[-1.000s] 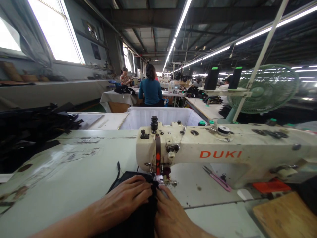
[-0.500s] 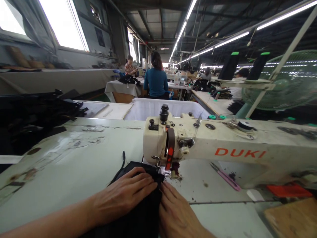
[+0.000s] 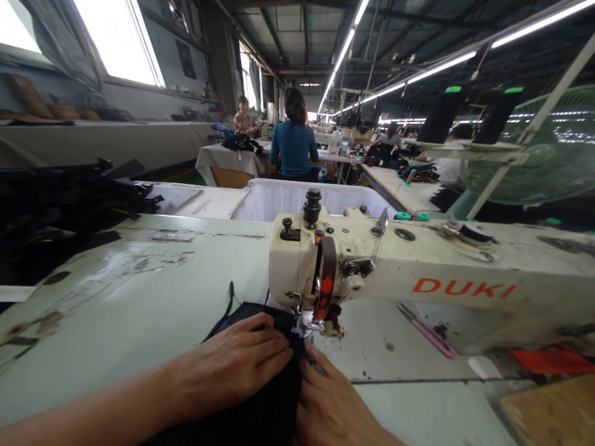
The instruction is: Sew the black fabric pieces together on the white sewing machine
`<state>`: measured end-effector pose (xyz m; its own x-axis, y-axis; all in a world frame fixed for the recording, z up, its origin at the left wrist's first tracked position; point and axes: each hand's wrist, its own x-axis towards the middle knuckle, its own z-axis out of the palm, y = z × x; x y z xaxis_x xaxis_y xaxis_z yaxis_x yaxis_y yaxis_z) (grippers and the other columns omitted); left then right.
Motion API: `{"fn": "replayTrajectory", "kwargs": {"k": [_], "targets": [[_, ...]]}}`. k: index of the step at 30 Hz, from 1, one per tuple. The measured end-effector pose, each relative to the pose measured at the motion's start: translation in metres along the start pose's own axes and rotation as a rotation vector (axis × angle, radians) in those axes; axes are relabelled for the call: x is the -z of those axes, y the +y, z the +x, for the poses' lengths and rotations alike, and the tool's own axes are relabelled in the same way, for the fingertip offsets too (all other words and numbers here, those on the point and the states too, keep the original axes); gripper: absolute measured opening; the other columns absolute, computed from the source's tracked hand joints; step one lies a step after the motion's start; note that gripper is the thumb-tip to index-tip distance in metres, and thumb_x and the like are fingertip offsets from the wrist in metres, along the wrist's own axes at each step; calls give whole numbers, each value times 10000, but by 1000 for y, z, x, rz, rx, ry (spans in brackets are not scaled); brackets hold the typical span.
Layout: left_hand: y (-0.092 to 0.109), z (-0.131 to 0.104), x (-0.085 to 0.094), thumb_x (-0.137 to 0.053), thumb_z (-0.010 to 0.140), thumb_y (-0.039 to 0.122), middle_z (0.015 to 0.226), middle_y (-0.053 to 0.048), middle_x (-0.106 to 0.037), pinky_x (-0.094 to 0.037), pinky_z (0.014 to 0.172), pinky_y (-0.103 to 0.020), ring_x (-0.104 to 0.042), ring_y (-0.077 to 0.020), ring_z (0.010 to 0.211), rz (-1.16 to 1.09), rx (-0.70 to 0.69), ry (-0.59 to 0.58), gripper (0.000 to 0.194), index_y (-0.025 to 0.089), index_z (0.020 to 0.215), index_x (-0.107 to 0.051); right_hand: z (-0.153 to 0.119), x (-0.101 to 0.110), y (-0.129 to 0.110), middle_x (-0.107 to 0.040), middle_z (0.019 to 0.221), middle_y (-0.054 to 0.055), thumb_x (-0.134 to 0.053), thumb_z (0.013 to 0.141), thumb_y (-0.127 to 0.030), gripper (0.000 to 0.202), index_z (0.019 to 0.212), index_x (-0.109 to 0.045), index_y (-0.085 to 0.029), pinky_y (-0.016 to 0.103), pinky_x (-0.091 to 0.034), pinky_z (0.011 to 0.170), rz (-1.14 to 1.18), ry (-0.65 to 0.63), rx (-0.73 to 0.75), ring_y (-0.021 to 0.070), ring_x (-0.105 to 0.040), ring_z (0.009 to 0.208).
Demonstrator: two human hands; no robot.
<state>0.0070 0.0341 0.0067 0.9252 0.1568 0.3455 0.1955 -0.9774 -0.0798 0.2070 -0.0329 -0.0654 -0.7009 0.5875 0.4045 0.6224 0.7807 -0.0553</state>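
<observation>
Black fabric [image 3: 274,406] lies flat under both hands' fingers [image 3: 274,347].

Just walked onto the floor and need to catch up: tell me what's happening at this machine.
A person sits at a cream DUKI sewing machine, with both bare hands flat on a piece of black fabric. The left hand presses the cloth just left of the presser foot; the right hand lies beside it in front of the foot. Pink-handled snips lie on the table under the machine's arm. Other people work at benches further back.
</observation>
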Motion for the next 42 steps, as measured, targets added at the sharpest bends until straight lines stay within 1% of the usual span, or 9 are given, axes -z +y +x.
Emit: {"fn": "replayTrajectory", "kwargs": {"k": [3, 6, 10, 14, 20, 26, 33, 37, 42], "targets": [[-1, 1, -5, -357, 998, 87, 981, -67, -696, -354, 1062, -353, -631, -171, 905, 113, -30, 75, 283, 118, 1101, -619, -4, 4, 1, -611, 1149, 66, -555, 959, -324, 226, 1148, -594, -206, 421, -508, 903, 1, -7, 20, 204, -603, 1000], [-1, 1, -8, -374, 977, 69, 990, -79, -683, -369, 1050, -393, -616, -196, 943, 165, -44, 52, 272, 123, 1034, -634, -7, 7, 2, -557, 1248, 90, -557, 960, -349, 287, 1201, -567, -195, 406, -525, 862, 5, -11, 36, 207, -600, 1020], [-3, 6, -2, -423, 970, 108, 1056, -88, -661, -393, 1045, -371, -595, -203, 1023, 112, -67, -60, 207, 147, 960, -626, -7, 4, 5, -603, 1173, 68, -560, 956, -332, 235, 1151, -595, -205, 444, -478, 953, 13, -2, 40, 222, -577, 1075], [-5, 11, 7, -449, 974, 143, 1037, -60, -668, -442, 965, -262, -612, -159, 975, -31, 44, -125, 186, 172, 1082, -597, -3, 1, 5, -662, 1028, 16, -534, 960, -303, 148, 1069, -610, -238, 417, -327, 1118, 23, 57, 23, 209, -507, 1163], [-4, 7, 1, -434, 976, 117, 972, -59, -668, -396, 1027, -337, -602, -179, 973, 25, 14, -41, 193, 165, 1078, -590, 2, 2, 3, -661, 914, -2, -516, 958, -238, 103, 1018, -600, -242, 382, -339, 1092, -27, 187, 22, 198, -523, 1091], [-7, 9, 0, -435, 985, 144, 983, -69, -651, -377, 1036, -347, -584, -190, 1003, -16, 59, -72, 222, 167, 1149, -584, -3, 1, 5, -659, 1024, -16, -514, 960, -235, 72, 979, -582, -247, 400, -335, 1091, -17, 97, 18, 202, -490, 1157], [-14, 2, -6, -439, 996, 164, 1007, -60, -652, -339, 1061, -377, -571, -198, 1023, -87, 75, -68, 243, 178, 1198, -574, -3, 1, 6, -666, 990, -14, -515, 964, -246, 68, 956, -582, -240, 394, -349, 1088, -45, 99, 25, 205, -485, 1179], [-12, 2, -10, -390, 995, 106, 1071, -52, -660, -286, 1108, -380, -556, -192, 1071, -131, 68, -34, 277, 171, 1186, -580, -2, 2, 5, -663, 1072, -6, -522, 949, -236, 73, 929, -592, -225, 388, -280, 1144, -36, 168, 37, 208, -459, 1229], [-12, 6, -11, -424, 978, 111, 1073, -46, -674, -379, 1047, -325, -582, -176, 1035, -130, 64, 14, 295, 194, 1218, -575, 0, 2, 3, -668, 1082, 6, -533, 936, -220, 72, 943, -604, -215, 354, -297, 1143, -45, 220, 26, 210, -463, 1245]]}}
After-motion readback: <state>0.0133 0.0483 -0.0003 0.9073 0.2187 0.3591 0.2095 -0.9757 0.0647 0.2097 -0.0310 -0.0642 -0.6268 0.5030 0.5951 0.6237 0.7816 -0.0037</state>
